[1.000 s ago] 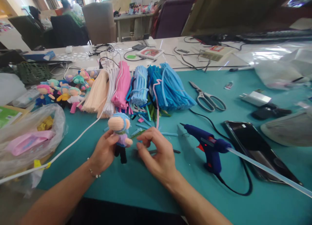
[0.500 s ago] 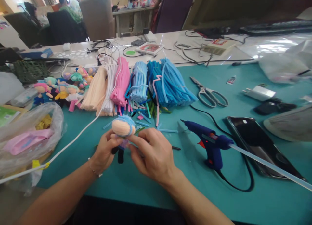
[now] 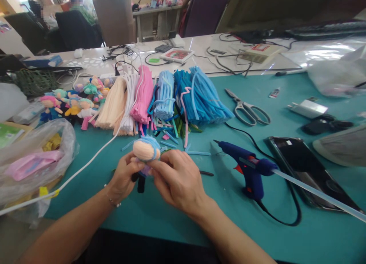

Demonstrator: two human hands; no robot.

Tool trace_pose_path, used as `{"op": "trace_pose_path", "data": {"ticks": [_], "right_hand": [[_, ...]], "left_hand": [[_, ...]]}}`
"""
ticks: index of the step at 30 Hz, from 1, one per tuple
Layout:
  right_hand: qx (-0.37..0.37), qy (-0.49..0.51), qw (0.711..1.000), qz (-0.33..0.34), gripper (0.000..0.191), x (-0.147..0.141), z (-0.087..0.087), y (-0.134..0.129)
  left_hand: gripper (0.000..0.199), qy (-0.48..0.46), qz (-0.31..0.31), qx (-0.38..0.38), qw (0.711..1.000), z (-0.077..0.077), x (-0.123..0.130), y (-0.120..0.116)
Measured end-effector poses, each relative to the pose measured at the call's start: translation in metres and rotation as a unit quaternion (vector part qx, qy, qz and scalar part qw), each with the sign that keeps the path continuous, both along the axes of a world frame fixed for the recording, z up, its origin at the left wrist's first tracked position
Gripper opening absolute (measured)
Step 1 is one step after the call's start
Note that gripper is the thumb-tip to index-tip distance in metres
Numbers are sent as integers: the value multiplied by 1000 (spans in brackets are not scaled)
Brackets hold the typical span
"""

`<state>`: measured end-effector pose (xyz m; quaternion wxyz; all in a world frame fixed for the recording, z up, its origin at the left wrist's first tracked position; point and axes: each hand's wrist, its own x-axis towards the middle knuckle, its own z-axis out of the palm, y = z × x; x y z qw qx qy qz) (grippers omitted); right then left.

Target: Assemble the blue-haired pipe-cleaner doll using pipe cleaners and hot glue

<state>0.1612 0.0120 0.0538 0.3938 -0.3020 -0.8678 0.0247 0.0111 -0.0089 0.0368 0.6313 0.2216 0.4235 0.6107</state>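
Between both hands is a small pipe-cleaner doll [image 3: 144, 150] with a peach head, blue hair, a purple body and black legs. My left hand [image 3: 123, 177] pinches its body from the left, below the head. From the right, my right hand [image 3: 180, 178] has thumb and forefinger closed at the doll's neck and side; the exact grip there is partly hidden. Short blue pipe-cleaner offcuts [image 3: 168, 144] lie just beyond the doll on the green mat [image 3: 171, 233].
Bundles of pipe cleaners [image 3: 164, 94] stand behind the hands, with finished dolls [image 3: 82, 103] to their left. A blue glue gun [image 3: 247, 163], scissors [image 3: 250, 109] and a phone [image 3: 303, 172] lie right. A plastic bag [image 3: 65, 142] sits left; a white cable [image 3: 94, 157] crosses there.
Both hands keep hold of the doll, whose head has tipped very slightly. The whole view has shifted a little; otherwise things lie as before.
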Motion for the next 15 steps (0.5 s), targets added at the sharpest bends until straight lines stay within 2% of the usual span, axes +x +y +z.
{"op": "trace_pose_path", "data": {"ticks": [10, 15], "right_hand": [[7, -19, 1000, 0, 27, 1, 0, 2], [-6, 31, 999, 8, 21, 2, -3, 3]], "left_hand": [[20, 4, -2, -2, 1000, 2, 2, 1], [25, -5, -7, -5, 1000, 2, 0, 1]]}}
